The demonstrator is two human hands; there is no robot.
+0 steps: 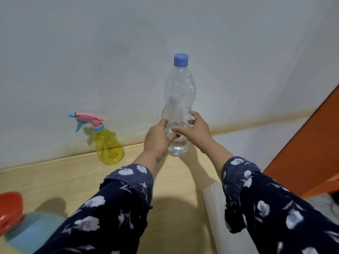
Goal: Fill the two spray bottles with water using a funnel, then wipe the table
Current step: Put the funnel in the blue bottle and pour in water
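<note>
Left to right: a red object point(10, 211) on a blue object point(34, 233) at the near table point(174, 217) edge; a yellow spray bottle point(108, 145) upright by the wall; a clear water bottle point(178, 107), blue-capped, nearly empty, upright at the table's rear. The left hand point(156, 138) and right hand point(194, 131) flank its lower body, fingers curled round it.

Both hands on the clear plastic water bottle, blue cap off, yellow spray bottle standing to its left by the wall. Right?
Not quite. The head view shows the blue cap on the clear plastic water bottle, not off. The rest holds: left hand and right hand hold its lower part, and the yellow spray bottle stands to its left by the wall.
</note>
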